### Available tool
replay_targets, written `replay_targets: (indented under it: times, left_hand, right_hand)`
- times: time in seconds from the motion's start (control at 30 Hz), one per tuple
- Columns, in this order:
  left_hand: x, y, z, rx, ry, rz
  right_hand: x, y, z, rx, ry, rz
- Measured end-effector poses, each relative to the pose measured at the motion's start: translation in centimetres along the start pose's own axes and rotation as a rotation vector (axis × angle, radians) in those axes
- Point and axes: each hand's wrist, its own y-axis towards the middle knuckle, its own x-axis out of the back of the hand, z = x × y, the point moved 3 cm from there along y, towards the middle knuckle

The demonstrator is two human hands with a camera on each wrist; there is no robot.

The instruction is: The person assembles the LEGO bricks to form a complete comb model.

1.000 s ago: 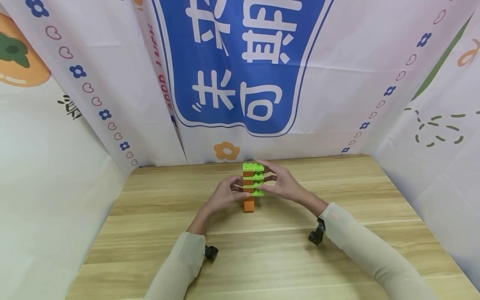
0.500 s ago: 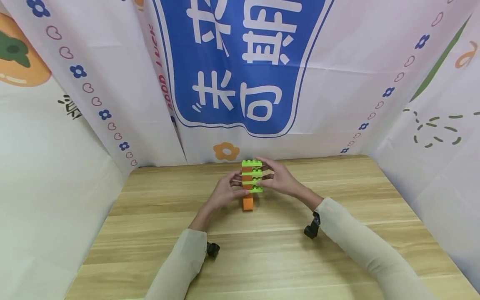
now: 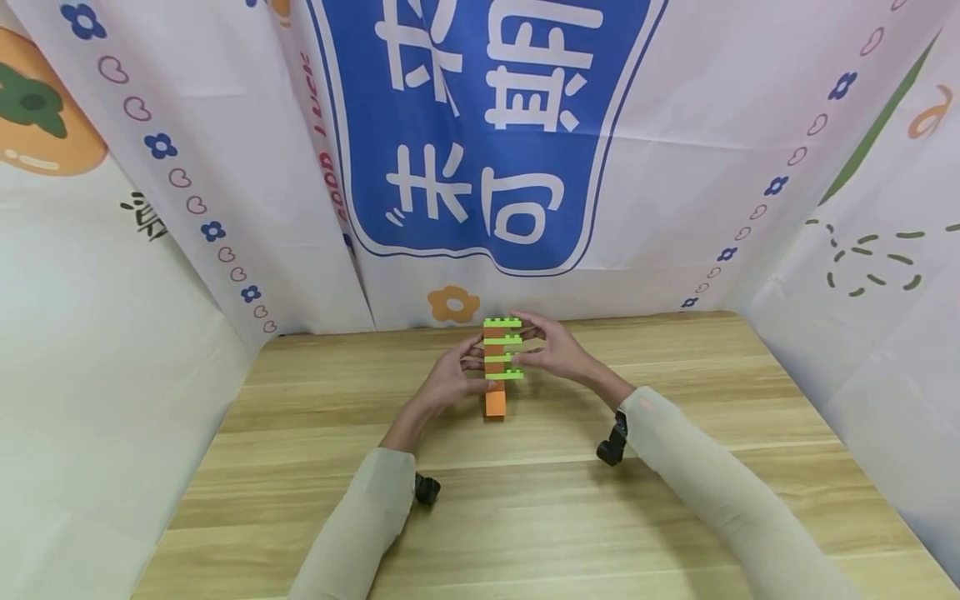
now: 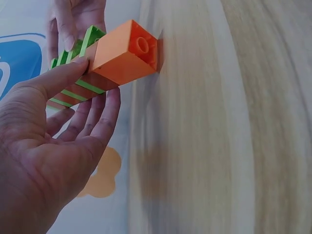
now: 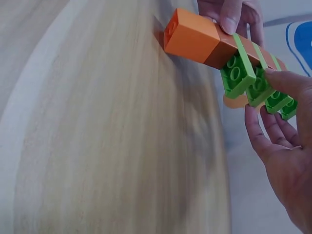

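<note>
A tower of toy building bricks (image 3: 494,367) is held by both hands near the back of the table. It has an orange brick (image 4: 114,54) at its lower end, then brown bricks alternating with bright green plates (image 5: 237,73) that jut out to the right. The orange brick's hollow underside shows in the left wrist view, close over the wood. My left hand (image 3: 448,379) grips the tower from the left, thumb in front and fingers behind. From the right, my right hand (image 3: 558,350) holds the jutting green plates between thumb and fingers.
The wood-grain table (image 3: 495,517) ends at a printed cloth (image 3: 637,233) just behind the tower. White cloth walls (image 3: 97,358) stand to the left and right. A small black camera (image 3: 612,442) sticks out from each wrist.
Both hands have carried the brick tower slightly up and back in the head view. The tower has tilted, so the green plates now look more edge-on. Both grips stay the same.
</note>
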Motion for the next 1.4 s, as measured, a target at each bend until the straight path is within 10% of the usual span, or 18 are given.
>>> replay_targets:
  times: [0.93,1.4]
  left_hand:
    - [-0.3,1.0,1.1,0.115,-0.056,0.094]
    - [-0.3,1.1,1.0,0.173,-0.043,0.086]
  right_hand:
    - [-0.8,0.7,-3.7,-0.225,0.154,0.043]
    - [-0.6,1.0,-4.0,-0.26,0.04,0.065]
